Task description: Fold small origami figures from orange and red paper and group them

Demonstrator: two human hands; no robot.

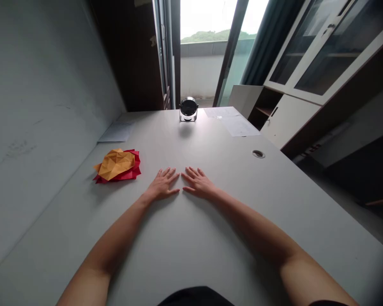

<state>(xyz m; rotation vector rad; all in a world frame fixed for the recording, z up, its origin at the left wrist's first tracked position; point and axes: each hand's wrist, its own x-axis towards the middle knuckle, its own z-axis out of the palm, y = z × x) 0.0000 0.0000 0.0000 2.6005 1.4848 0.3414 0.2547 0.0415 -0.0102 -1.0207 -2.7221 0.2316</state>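
My left hand (162, 185) lies palm down on the white table (185, 250), its fingers spread and holding nothing. Beside it, a small gap to the right, my right hand (198, 182) rests flat in the same way, also with fingers apart. To the left of my left hand sits a small pile of creased paper. Its top piece is orange-yellow folded paper (116, 163), and red folded paper (132, 172) sticks out from under it. Neither hand touches the pile.
A small round fan-like device (188, 107) on a metal stand is at the table's far edge. White paper sheets (239, 126) lie at the far right, another sheet (116, 132) at the far left. A cable hole (258, 154) is on the right. A wall (51, 127) borders the left.
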